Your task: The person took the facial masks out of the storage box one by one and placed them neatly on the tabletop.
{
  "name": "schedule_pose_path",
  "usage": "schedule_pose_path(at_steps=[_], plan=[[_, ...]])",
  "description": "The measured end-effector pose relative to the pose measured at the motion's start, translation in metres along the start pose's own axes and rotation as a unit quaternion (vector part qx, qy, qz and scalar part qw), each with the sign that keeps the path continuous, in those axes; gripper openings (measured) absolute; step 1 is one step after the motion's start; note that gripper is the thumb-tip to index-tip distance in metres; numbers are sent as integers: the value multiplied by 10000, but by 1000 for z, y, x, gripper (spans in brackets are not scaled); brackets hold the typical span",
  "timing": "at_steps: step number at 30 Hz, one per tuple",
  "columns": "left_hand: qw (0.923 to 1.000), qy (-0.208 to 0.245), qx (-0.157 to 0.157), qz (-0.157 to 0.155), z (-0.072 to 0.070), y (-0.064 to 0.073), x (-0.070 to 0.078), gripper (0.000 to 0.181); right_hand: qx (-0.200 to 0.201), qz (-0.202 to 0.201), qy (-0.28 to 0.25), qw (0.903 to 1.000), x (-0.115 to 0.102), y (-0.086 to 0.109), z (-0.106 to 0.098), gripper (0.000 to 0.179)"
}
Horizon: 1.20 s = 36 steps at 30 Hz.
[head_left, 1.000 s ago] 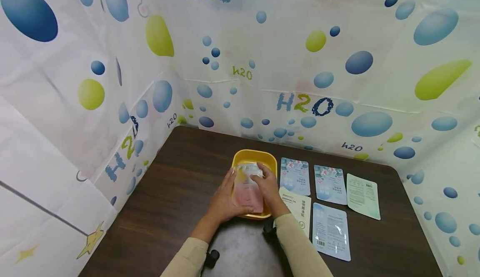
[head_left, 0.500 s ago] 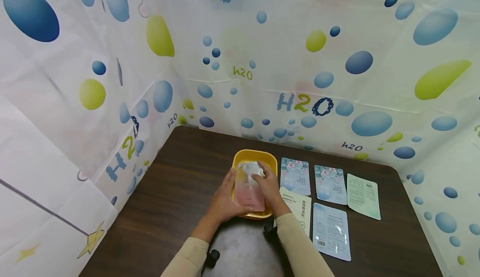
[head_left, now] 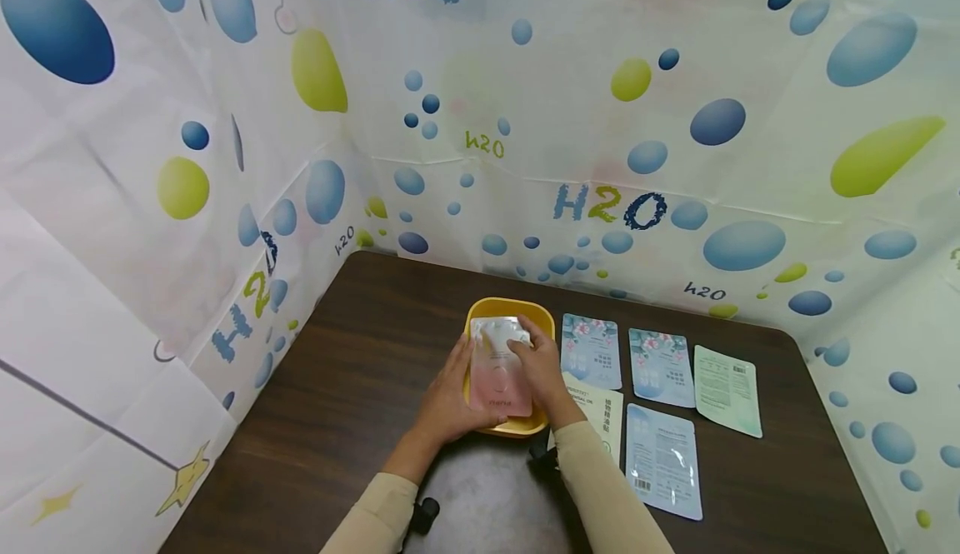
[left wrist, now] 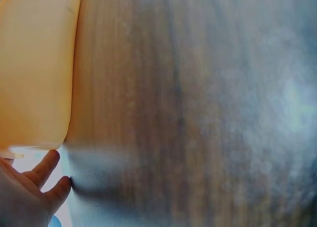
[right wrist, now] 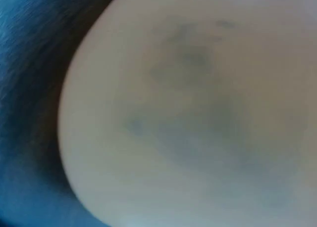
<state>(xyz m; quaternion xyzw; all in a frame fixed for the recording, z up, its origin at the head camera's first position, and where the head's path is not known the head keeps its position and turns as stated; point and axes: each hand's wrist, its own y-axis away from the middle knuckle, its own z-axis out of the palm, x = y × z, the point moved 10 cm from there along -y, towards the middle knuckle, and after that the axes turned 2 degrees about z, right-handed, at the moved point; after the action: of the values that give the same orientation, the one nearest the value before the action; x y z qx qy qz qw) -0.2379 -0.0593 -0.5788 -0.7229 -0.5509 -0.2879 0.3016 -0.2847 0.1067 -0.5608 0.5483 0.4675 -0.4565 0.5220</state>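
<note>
In the head view a flat pink-and-white foil packet point(head_left: 501, 375) lies over the yellow plastic basket point(head_left: 543, 316). My right hand point(head_left: 542, 362) pinches its upper right edge, thumb on the printed face. My left hand point(head_left: 448, 396) holds the basket at its near left corner, fingers along the left side and thumb across the front, by the packet's lower edge. The left wrist view has the basket's outer wall point(left wrist: 37, 78) with the fingers point(left wrist: 47, 165) at its end. Only a blurred pale surface fills most of the right wrist view.
Right of the basket lie two floral blue packets point(head_left: 590, 352) point(head_left: 662, 368), a pale green packet point(head_left: 727, 391), a cream packet point(head_left: 600, 408) and a plain blue one point(head_left: 663, 461). The dark wooden table point(head_left: 322, 371) meets a patterned curtain point(head_left: 570, 121) behind.
The pink packet has shifted slightly up and to the right with my right hand. My left hand and the basket have stayed in place.
</note>
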Motion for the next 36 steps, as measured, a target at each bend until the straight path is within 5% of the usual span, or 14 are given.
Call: schedule_pose_path(at_steps=[21, 36], plan=[[10000, -20, -31, 25, -1, 1, 0, 134, 334, -170, 132, 9992, -21, -6, -27, 51], [9997, 111, -123, -153, -2, 2, 0, 134, 480, -296, -285, 9980, -42, -11, -55, 52]])
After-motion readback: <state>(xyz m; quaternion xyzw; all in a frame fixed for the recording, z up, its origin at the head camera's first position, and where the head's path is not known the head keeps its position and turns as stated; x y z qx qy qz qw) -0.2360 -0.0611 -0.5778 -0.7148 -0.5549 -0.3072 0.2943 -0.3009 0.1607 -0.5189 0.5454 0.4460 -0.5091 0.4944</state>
